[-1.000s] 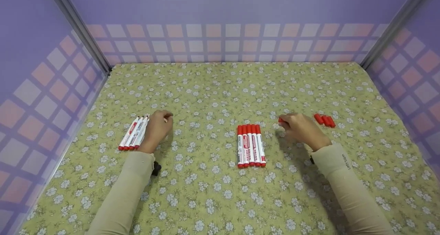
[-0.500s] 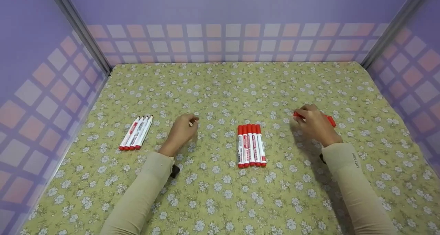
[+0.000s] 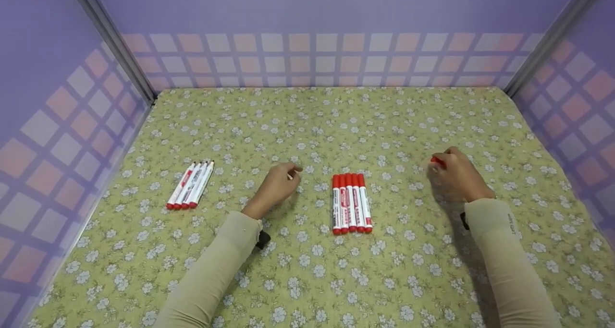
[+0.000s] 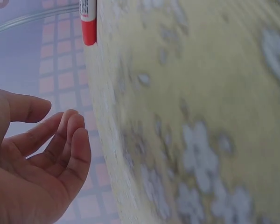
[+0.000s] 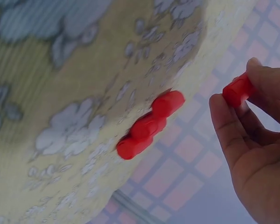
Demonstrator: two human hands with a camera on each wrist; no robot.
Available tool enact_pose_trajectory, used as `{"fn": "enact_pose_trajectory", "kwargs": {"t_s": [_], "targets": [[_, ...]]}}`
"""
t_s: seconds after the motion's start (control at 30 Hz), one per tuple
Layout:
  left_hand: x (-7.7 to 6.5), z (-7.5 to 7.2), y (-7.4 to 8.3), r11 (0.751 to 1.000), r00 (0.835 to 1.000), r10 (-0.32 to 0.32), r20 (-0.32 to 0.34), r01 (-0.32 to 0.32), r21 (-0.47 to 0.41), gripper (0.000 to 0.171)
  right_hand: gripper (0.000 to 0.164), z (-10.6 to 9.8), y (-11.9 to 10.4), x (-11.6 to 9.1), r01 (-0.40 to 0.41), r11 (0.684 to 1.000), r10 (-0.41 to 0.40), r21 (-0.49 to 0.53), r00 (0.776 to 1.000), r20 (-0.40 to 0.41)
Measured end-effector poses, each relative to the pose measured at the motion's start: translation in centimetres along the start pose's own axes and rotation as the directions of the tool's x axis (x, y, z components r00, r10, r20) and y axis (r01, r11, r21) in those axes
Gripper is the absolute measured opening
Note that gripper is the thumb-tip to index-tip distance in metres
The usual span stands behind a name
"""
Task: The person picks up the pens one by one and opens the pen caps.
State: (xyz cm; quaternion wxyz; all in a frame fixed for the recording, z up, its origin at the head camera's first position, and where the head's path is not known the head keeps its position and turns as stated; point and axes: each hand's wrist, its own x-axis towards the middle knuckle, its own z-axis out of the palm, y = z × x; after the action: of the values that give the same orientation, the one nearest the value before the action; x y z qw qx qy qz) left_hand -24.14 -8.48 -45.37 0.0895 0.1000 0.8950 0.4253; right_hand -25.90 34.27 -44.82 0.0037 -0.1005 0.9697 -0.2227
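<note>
My right hand [image 3: 462,175] pinches a red marker cap [image 5: 238,89] between thumb and fingers, raised above the cloth. Three more red caps [image 5: 149,124] lie side by side below it in the right wrist view; in the head view the hand hides them. Left of centre, my left hand [image 3: 275,186] hovers with loosely bent fingers and holds nothing. Between the hands, several capped red markers [image 3: 351,203] lie in a tight row, caps pointing away from me. Farther left are several uncapped markers [image 3: 191,186] with dark tips pointing away and red ends toward me.
A yellow-green flowered cloth [image 3: 298,126] covers the table. Purple walls with a pink and white checked band [image 3: 326,54] enclose it at the back and both sides. Grey posts [image 3: 115,44] stand at the back corners.
My left hand has moved right, away from the uncapped markers toward the capped row. The right hand has shifted right with the cap, coming in front of the three lying caps.
</note>
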Motion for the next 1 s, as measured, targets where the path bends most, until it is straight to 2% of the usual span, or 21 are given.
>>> {"fn": "enact_pose_trajectory", "kwargs": {"t_s": [0.3, 0.37, 0.53, 0.8, 1.0], "targets": [[0.2, 1.7, 1.5, 0.999, 0.998, 0.000, 0.065, 0.003, -0.049, 0.034, 0.040, -1.0, 1.9, -0.2, -0.094, 0.994, 0.100, 0.062, 0.989, -0.108], [0.3, 2.0, 1.8, 0.999, 0.997, 0.000, 0.076, 0.004, -0.054, 0.033, 0.041, -1.1, 2.3, -0.2, -0.093, 0.993, 0.103, 0.076, 0.985, -0.137], [0.4, 2.7, 2.3, 1.000, 0.994, 0.001, 0.108, 0.002, -0.028, 0.033, 0.042, -1.4, 3.3, -0.3, -0.113, 0.984, 0.135, 0.135, 0.976, -0.168], [0.4, 3.8, 2.8, 0.999, 0.985, -0.031, 0.169, 0.035, -0.018, 0.036, 0.046, -2.1, 4.5, -0.5, -0.225, 0.954, 0.248, 0.199, 0.964, -0.097], [0.6, 4.4, 3.1, 0.997, 0.981, -0.072, 0.180, 0.075, -0.010, 0.036, 0.049, -2.3, 5.1, -0.7, -0.297, 0.929, 0.310, 0.221, 0.951, -0.022]]}}
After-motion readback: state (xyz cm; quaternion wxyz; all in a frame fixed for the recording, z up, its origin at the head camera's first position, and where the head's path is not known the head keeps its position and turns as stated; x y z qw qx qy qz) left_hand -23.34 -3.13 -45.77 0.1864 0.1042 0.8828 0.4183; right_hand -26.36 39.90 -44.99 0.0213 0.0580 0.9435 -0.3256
